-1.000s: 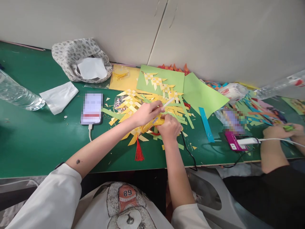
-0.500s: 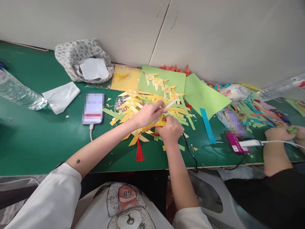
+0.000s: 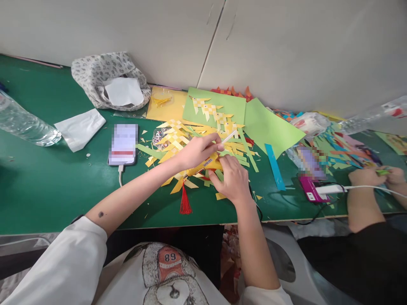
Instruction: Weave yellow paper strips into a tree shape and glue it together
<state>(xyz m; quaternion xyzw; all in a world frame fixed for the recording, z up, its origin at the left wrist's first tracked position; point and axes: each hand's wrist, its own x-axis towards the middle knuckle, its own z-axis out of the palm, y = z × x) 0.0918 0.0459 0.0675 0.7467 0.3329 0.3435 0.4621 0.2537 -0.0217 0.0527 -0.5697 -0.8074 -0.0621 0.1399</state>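
My left hand (image 3: 202, 148) is closed around a white glue stick (image 3: 229, 136), which slants up and to the right out of the fingers. Beneath it lies a yellow glue gun (image 3: 206, 164) with a dark cord, partly covered by both hands. My right hand (image 3: 234, 178) has its fingers on the gun's rear end and handle, thumb spread toward the near side. Yellow-and-white woven paper fish (image 3: 174, 137) lie under and beyond the hands. A red tassel (image 3: 185, 201) hangs toward the table's near edge.
Left are a phone (image 3: 123, 144) on a cable, a tissue (image 3: 81, 129), a patterned fabric bag (image 3: 104, 76) and a water bottle (image 3: 28, 123). Green paper (image 3: 270, 127), a blue strip (image 3: 275, 167) and a magenta power bank (image 3: 308, 189) lie right. Another person's hands (image 3: 370, 180) work at far right.
My right hand has loosened its wrap on the glue gun, its fingers now straighter and thumb apart, with the forearm swung right. My left hand has stayed nearly still on the glue stick.
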